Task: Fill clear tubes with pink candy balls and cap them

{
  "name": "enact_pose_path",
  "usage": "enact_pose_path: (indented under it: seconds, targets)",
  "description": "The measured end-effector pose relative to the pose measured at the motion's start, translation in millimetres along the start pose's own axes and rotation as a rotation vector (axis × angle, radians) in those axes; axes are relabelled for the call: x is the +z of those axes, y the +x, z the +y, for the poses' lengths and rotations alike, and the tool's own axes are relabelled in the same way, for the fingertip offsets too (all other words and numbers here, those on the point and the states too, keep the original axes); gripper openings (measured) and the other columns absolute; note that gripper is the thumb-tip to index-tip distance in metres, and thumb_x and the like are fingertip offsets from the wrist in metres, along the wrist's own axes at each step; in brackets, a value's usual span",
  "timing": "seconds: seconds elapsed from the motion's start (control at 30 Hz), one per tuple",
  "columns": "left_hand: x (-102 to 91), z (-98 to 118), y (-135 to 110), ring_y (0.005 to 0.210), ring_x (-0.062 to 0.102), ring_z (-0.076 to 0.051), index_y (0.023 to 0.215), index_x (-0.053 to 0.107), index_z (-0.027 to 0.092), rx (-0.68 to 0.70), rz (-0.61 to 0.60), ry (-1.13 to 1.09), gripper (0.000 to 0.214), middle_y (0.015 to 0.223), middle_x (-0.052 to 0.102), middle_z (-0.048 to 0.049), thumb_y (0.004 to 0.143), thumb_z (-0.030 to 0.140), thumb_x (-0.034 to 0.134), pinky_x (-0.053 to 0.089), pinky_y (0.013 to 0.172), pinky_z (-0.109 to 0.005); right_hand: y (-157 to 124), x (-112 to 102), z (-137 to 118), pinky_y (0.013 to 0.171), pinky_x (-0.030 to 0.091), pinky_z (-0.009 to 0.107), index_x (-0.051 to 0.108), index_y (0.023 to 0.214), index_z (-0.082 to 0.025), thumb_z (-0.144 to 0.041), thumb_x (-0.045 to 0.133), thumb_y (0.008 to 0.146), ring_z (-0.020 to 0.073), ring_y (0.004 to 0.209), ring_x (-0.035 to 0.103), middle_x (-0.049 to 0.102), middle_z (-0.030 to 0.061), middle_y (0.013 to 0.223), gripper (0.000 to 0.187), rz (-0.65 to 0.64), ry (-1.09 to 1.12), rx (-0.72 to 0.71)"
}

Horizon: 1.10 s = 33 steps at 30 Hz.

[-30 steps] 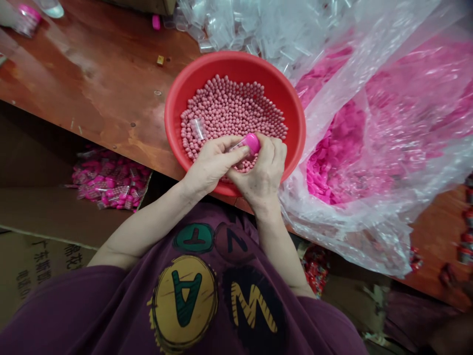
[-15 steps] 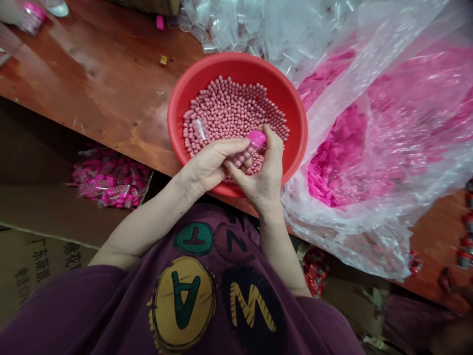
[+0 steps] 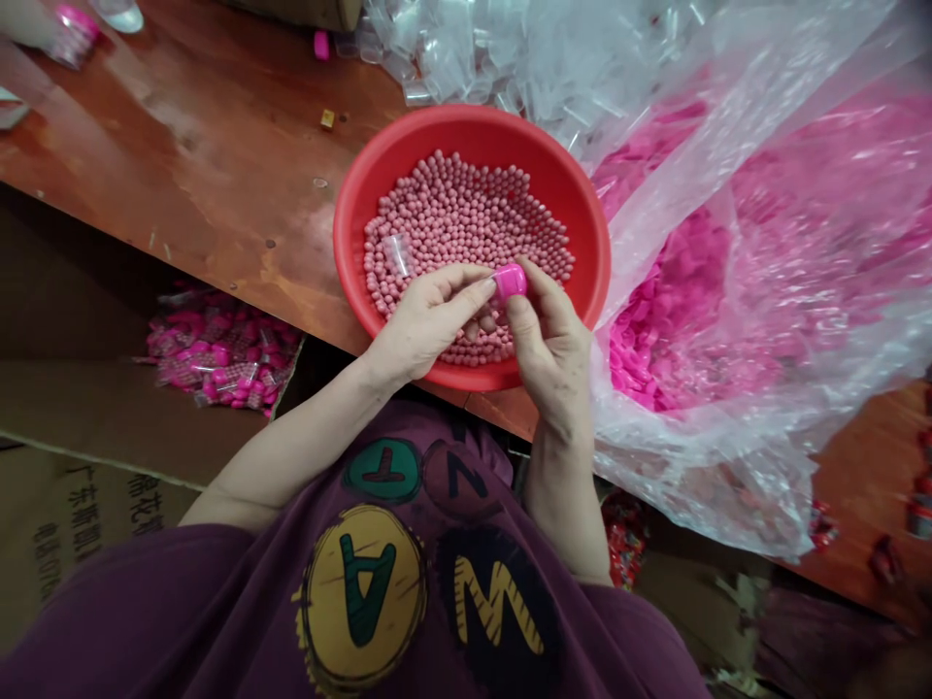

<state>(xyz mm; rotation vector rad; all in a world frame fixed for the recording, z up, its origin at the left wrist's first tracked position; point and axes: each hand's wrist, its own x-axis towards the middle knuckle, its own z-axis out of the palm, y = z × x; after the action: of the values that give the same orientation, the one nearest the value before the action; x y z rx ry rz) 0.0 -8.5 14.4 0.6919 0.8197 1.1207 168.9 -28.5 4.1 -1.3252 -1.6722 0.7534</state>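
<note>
A pink-capped clear vial (image 3: 511, 281) sits at the centre of the frame, above the near part of a red plastic bowl (image 3: 348, 243), its cap pointing toward the right. The left hand (image 3: 418, 325) grasps its clear body between thumb and fingers, which hide much of it. The right hand (image 3: 557, 359) has its thumb and forefinger at the cap, the other fingers curled; I cannot tell whether they pinch it or merely touch it.

Beneath the hands, pink beads (image 3: 466, 209) cover the bowl's floor, and a clear tube (image 3: 397, 254) lies on them, left of centre. Clear plastic tubes (image 3: 473, 49) are heaped at the top of the frame, just beyond the bowl. On the right, a translucent plastic bag (image 3: 699, 476) holds many pink caps (image 3: 637, 364). The wooden table (image 3: 182, 165) stretches to the upper left, bearing a small yellow block (image 3: 327, 118). At lower left, filled pink-capped vials (image 3: 225, 359) lie piled in a cardboard box (image 3: 123, 408).
</note>
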Motion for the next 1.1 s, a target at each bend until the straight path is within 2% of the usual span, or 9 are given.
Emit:
enact_pose_path:
  seconds: [0.1,0.3,0.43,0.63,0.83,1.03,1.1]
  targets:
    - [0.3,3,0,0.065,0.062,-0.007,0.093,0.078,0.015,-0.034,-0.03,-0.022,0.018,0.081,0.071,-0.0013,0.103,0.029,0.084,0.045,0.055,-0.017,3,-2,6,0.117,0.067,0.053,0.075,0.145,-0.034,-0.054,0.068,0.113,0.0256,0.126,0.08,0.081,0.0039,0.139,0.038,0.041,0.092,-0.028]
    - [-2.1,-1,0,0.064,0.059,-0.007,0.094,0.082,0.015,0.033,-0.076,0.021,0.017,0.083,0.07,-0.0007,0.102,0.03,0.085,0.048,0.059,-0.017,0,-1,6,0.107,0.071,0.045,0.078,0.139,-0.031,-0.057,0.071,0.111,0.0232,0.111,0.082,0.085,0.0035,0.127,0.039,0.073,0.092,-0.019]
    - [-4.9,-4,0,0.065,0.057,-0.009,0.094,0.083,0.017,0.049,-0.073,0.097,0.018,0.083,0.068,-0.0012,0.102,0.033,0.083,0.049,0.06,-0.019,-5,-2,4,0.108,0.071,0.047,0.078,0.139,-0.031,-0.06,0.069,0.111,0.0249,0.11,0.083,0.085,0.004,0.124,0.042,0.09,0.066,-0.016]
    - [-8.4,-6,-2,0.062,0.053,-0.01,0.095,0.082,0.019,0.055,-0.068,0.19,0.018,0.075,0.062,-0.0005,0.105,0.033,0.078,0.045,0.056,-0.02,-6,0,5,0.11,0.07,0.048,0.079,0.138,-0.031,-0.053,0.072,0.111,0.0258,0.116,0.083,0.085,0.0037,0.129,0.035,0.102,0.06,-0.047]
    - [-4.2,-5,-4,0.062,0.055,-0.009,0.086,0.075,0.016,0.124,-0.017,0.249,0.023,0.079,0.063,-0.0002,0.106,0.025,0.071,0.044,0.056,-0.019,-2,3,5,0.1,0.072,0.043,0.08,0.135,-0.029,-0.054,0.074,0.11,0.0236,0.106,0.084,0.087,0.0042,0.121,0.037,0.057,0.105,0.012]
    - [-5.7,-6,-6,0.057,0.053,-0.009,0.097,0.082,0.017,0.147,0.0,0.344,0.018,0.074,0.063,0.0009,0.108,0.026,0.07,0.043,0.053,-0.021,1,-4,0,0.107,0.07,0.047,0.078,0.137,-0.026,-0.049,0.065,0.114,0.0263,0.114,0.083,0.086,0.0073,0.129,0.036,-0.053,0.03,-0.053]
    - [-6.4,-8,-4,0.061,0.057,-0.01,0.101,0.082,0.017,0.125,0.002,0.317,0.017,0.081,0.068,-0.0006,0.108,0.025,0.068,0.047,0.057,-0.022,2,-2,0,0.11,0.069,0.05,0.074,0.143,-0.025,-0.047,0.061,0.114,0.028,0.117,0.082,0.084,0.0093,0.132,0.039,-0.086,-0.029,-0.058]
